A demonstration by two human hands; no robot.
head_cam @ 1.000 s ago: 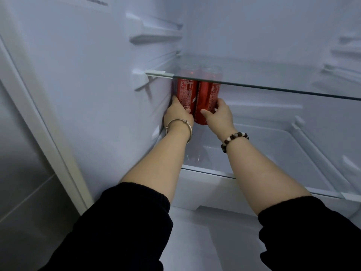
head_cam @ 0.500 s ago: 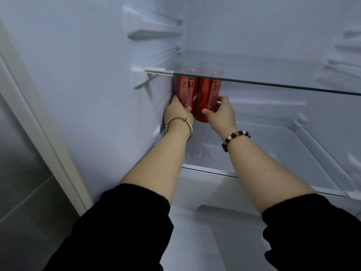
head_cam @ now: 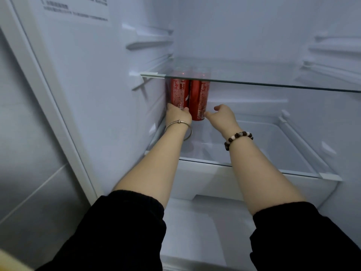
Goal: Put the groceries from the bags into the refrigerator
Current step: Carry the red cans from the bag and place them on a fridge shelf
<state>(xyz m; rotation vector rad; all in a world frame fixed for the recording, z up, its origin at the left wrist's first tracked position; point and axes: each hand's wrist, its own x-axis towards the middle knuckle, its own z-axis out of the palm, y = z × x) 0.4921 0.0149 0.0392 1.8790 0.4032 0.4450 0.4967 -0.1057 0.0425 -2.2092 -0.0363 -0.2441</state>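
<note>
Left hand [head_cam: 178, 116] grips the base of the left can [head_cam: 177, 92], thumb on the front & fingers round the side nearest the fridge wall [head_cam: 109, 94]. Right hand [head_cam: 222, 118] is loose & spread, holding nothing. Its thumb tip sits right at the foot of the right can [head_cam: 199, 98], can't tell if it touches; index finger is clear of the can. Both cans are red, upright, side by side & touching, in the back-left corner of the lower glass shelf [head_cam: 254, 166], next to the left wall. Their tops come just under the upper glass shelf [head_cam: 263, 86] & show faintly thru it. Silver bangle [head_cam: 178, 124] on the left wrist, bead bracelet [head_cam: 238, 138] w/ dark & pale beads on the right. Forearms bare, black sleeves [head_cam: 121, 231] pushed up toward the elbows. Below the lower shelf there's a white drawer front [head_cam: 205, 182]. Shelf rails [head_cam: 148, 43] run along the side walls higher up. A printed label [head_cam: 78, 10] sits near the top of the left wall, text too small to read
</note>
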